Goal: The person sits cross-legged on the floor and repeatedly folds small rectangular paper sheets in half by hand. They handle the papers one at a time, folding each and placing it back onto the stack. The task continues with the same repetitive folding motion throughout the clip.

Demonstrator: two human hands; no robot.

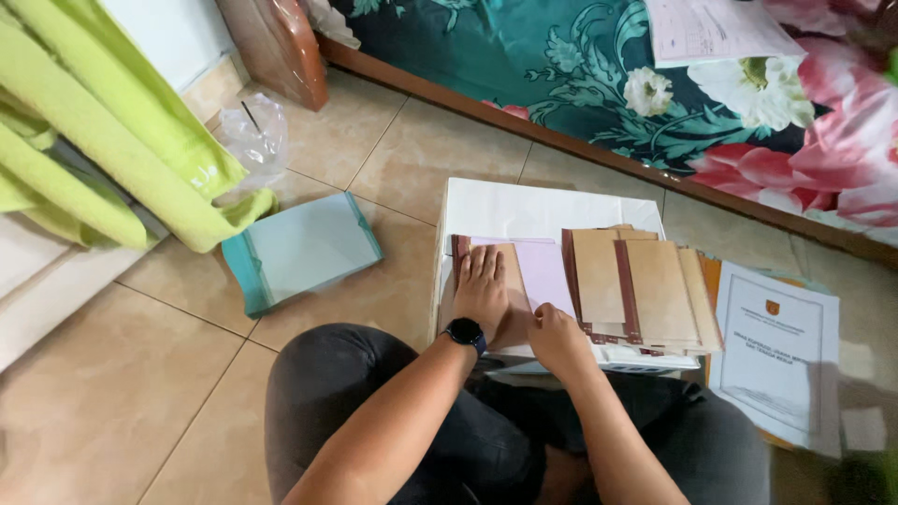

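While the left hand (482, 285) lies flat on a tan card folder (500, 281), the right hand (554, 337) pinches smooth lilac paper (545, 274).

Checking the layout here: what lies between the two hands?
In the head view, a pale lilac sheet lies between the left hand and right hand.

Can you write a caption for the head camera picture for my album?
Left hand pressing flat on a brown paper folder, right hand at a pale lilac sheet, on a white box.

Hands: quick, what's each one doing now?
Left hand: open, flat on a brown folder.
Right hand: closed, pinching the pale purple sheet.
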